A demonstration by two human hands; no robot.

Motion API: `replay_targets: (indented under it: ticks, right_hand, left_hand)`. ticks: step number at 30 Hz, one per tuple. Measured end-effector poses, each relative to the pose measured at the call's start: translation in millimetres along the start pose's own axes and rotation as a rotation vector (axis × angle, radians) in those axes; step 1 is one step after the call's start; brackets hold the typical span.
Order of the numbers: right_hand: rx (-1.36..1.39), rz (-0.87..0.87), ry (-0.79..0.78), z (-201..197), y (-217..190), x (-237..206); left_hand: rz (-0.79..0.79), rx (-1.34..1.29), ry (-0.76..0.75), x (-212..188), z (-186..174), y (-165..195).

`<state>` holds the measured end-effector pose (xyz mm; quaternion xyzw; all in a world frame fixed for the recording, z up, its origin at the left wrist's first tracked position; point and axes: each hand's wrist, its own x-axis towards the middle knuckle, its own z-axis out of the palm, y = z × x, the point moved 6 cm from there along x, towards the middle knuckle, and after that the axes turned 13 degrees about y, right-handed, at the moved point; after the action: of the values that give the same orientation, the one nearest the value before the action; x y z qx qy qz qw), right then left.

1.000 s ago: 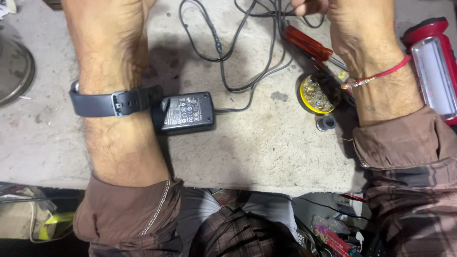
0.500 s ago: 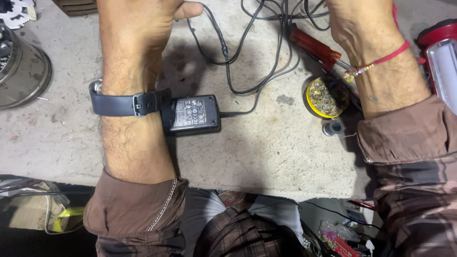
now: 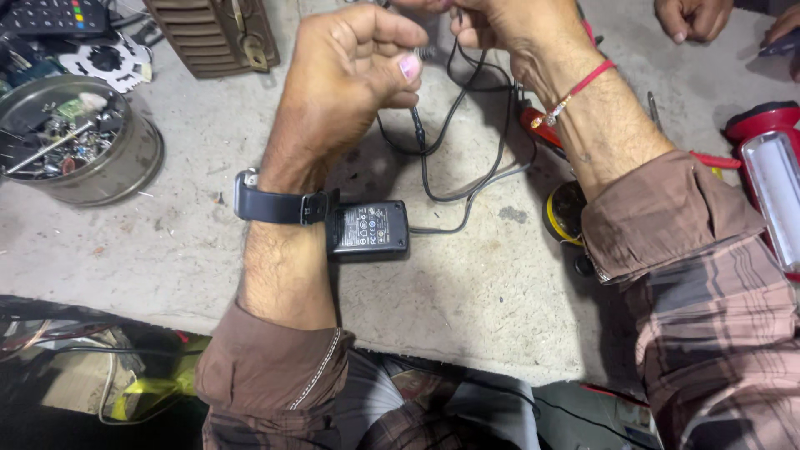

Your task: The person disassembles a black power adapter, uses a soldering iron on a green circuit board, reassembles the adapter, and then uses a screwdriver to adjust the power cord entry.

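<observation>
1. The left hand (image 3: 354,79) is curled into a loose fist above the bench, thumb pressed across the fingertips, pinching the thin black cable (image 3: 433,158) at its top end.
2. The right hand (image 3: 508,29) sits just beside it, to its right, fingers closed around the same cable end; the very tip is hidden between the two hands.
3. From the hands the cable drops in loops onto the concrete bench (image 3: 467,308) and runs to the black power adapter (image 3: 368,227), which lies flat, label up, touching the left wrist beside the dark wristwatch (image 3: 279,206).
4. Left of the left hand, well apart, stands a round metal tin (image 3: 137,162). Inside it is a jumble of small electronic scraps, screws and a thin metal rod; the individual pieces are too small to tell apart.
5. Under the right forearm, a small round yellow container (image 3: 562,218) peeks out, its contents hidden by the sleeve.
6. A red-handled screwdriver (image 3: 537,125) lies beneath the right wrist, which wears a red thread.
7. Right of the right arm, a red lantern torch (image 3: 771,175) rests at the frame edge.
8. Beyond the left hand sits a brown slatted casing (image 3: 212,33); another person's hand (image 3: 687,17) rests at the top right.
</observation>
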<state>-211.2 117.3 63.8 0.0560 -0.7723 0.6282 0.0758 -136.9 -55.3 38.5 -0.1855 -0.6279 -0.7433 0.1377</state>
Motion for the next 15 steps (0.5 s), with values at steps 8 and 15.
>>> replay_targets:
  ticks: [8, 15]
  right_hand:
    - [0.437, 0.185, -0.130, -38.2, -0.2, -41.9]
    - [0.582, 0.072, -0.126, -95.4, -9.2, -144.6]
  left_hand:
    - [-0.099, -0.004, -0.086, -3.5, 16.6, 5.0]
    - [-0.085, 0.068, -0.270, -15.7, 54.6, 3.1]
